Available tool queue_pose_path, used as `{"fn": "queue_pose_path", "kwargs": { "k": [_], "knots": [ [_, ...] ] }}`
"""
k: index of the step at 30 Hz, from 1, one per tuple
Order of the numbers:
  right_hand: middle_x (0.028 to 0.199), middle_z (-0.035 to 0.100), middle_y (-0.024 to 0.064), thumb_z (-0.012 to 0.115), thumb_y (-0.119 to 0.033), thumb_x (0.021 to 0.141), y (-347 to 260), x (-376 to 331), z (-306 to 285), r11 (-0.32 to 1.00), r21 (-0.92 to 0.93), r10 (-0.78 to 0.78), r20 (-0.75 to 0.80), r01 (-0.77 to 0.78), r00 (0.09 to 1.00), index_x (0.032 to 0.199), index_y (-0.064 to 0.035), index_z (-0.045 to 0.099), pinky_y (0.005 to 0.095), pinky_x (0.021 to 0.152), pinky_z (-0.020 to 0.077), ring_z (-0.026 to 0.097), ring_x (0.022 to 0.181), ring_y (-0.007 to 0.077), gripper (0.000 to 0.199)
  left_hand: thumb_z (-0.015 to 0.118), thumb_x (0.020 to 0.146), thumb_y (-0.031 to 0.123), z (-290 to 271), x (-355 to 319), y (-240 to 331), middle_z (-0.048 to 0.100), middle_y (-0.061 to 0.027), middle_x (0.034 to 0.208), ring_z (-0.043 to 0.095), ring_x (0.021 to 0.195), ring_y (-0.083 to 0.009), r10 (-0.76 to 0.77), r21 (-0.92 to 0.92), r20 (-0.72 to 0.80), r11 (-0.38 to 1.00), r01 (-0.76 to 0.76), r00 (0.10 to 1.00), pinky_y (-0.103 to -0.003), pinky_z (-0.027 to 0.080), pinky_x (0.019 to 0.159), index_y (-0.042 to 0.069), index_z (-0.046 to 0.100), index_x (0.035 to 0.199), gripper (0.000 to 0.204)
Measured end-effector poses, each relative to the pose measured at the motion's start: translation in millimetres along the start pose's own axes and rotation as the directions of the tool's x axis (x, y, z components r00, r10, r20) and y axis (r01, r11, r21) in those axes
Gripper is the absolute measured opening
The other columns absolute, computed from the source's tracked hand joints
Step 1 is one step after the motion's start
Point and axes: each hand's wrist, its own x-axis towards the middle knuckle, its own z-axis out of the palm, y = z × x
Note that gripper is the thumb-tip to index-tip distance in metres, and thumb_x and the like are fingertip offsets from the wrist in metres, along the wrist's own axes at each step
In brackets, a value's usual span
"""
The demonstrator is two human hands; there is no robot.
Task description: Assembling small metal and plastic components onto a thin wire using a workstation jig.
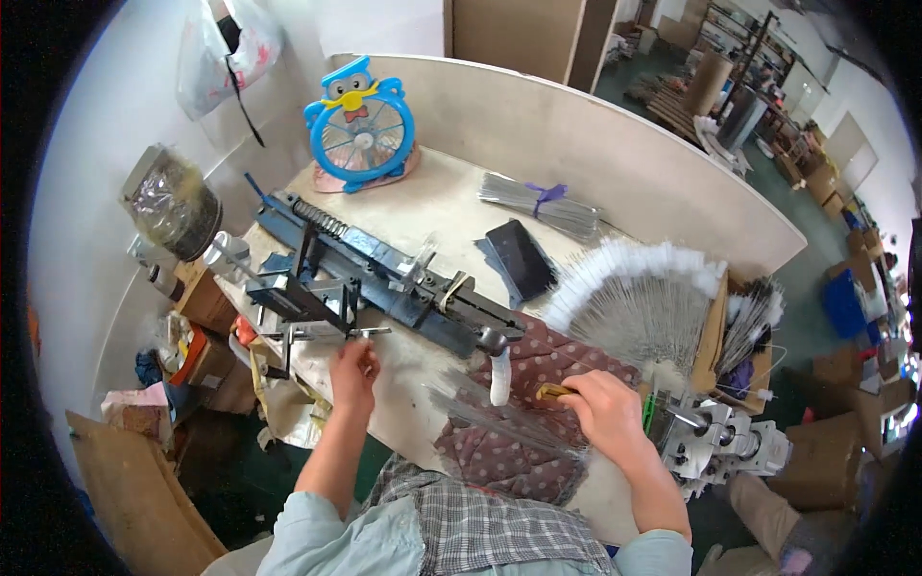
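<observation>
My left hand [355, 376] is closed, its fingertips at a metal lever handle [377, 331] on the near side of a long dark bench machine [370, 257]. A spring lies along the machine's far left end. My right hand [609, 411] pinches a small brass-coloured piece [553, 391] above a brown polka-dot quilted cloth [519, 459]. A bundle of thin metal wires [499, 420] lies on that cloth, between my hands. Near the machine's right end stands a white-wrapped handle [499, 377].
A fan of white-tipped wires [643, 298] spreads at right beside a cardboard box [713, 331]. Metal machinery [720, 437] stands at the table's right edge. Farther back are a phone [520, 261], a purple-tied wire bundle [540, 204] and a blue toy-shaped fan [363, 134].
</observation>
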Motion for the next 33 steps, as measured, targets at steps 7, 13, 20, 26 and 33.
{"fn": "queue_pose_path", "kwargs": {
  "k": [7,13,20,26,33],
  "knots": [
    [0.085,0.063,0.0083,0.064,-0.014,0.079,22.6,13.9,-9.4,0.968,0.168,0.204,-0.075,-0.189,0.976,0.091,-0.0073,0.064,0.0357,0.069,0.0476,0.06,0.079,0.0275,0.014,0.059,0.089,0.017,127.3,-104.1,-61.6,0.061,-0.0041,0.08,0.056,0.068,-0.0115,-0.221,0.21,0.595,0.971,0.116,0.773,-0.026,0.045,0.06,0.004,0.06,0.091,0.013],
    [0.086,0.064,0.0086,0.063,-0.017,0.081,36.4,-1.5,-16.1,0.98,0.107,0.185,-0.159,-0.17,0.97,0.095,-0.006,0.063,0.0344,0.07,0.0462,0.058,0.08,0.0277,0.018,0.055,0.093,0.018,161.9,-102.8,-95.0,0.061,-0.0027,0.081,0.051,0.064,-0.008,-0.131,0.216,0.703,0.976,-0.035,0.699,-0.022,0.04,0.057,0.003,0.06,0.093,0.015],
    [0.082,0.062,0.0091,0.067,-0.016,0.078,48.1,-15.2,-24.3,0.806,0.465,0.37,0.088,-0.367,0.925,0.093,-0.005,0.064,0.0336,0.068,0.0453,0.057,0.076,0.0267,0.019,0.055,0.092,0.017,167.2,-105.8,-105.6,0.06,-0.0018,0.08,0.051,0.064,-0.0071,-0.087,0.283,0.724,0.942,-0.181,0.684,-0.022,0.041,0.057,0.002,0.06,0.093,0.015],
    [0.077,0.06,0.0055,0.069,-0.016,0.074,44.8,-11.1,-28.3,0.994,0.107,-0.024,-0.099,0.035,0.995,0.089,-0.0068,0.064,0.0336,0.067,0.0447,0.056,0.074,0.0242,0.018,0.053,0.093,0.019,165.6,-110.4,-86.4,0.057,-0.0009,0.078,0.049,0.063,-0.0074,-0.032,0.259,0.562,0.956,-0.139,0.827,-0.021,0.04,0.057,0.005,0.057,0.09,0.014],
    [0.078,0.06,0.0029,0.069,-0.018,0.071,24.1,46.9,18.0,0.975,-0.219,-0.087,-0.195,0.043,0.977,0.087,-0.009,0.064,0.0347,0.069,0.0446,0.056,0.079,0.022,0.019,0.053,0.094,0.021,163.1,-107.5,-72.0,0.057,-0.0014,0.076,0.051,0.06,-0.0094,-0.184,0.184,0.452,0.977,0.11,0.873,-0.023,0.041,0.056,0.007,0.054,0.095,0.014]
  ]
}}
